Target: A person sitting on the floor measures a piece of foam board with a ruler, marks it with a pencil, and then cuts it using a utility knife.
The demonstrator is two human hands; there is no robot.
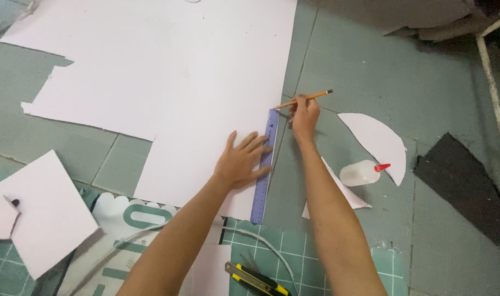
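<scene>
Here, glue bottle (359, 172) lies sideways, contents hidden.

A matt white paper sheet (167, 82) is lying smooth on the dull green tiled floor (403, 82). The translucent purple plastic ruler (264, 167) is catching little light, the wooden pencil (304, 98) is showing orange paint, and the plastic glue bottle (361, 172) is looking cloudy.

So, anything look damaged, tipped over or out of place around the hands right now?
The big white sheet has a ragged, torn left edge instead of a clean cut. The glue bottle lies on its side on the floor, with no spill visible. The left hand presses the blue ruler flat; the right hand holds the pencil.
</scene>
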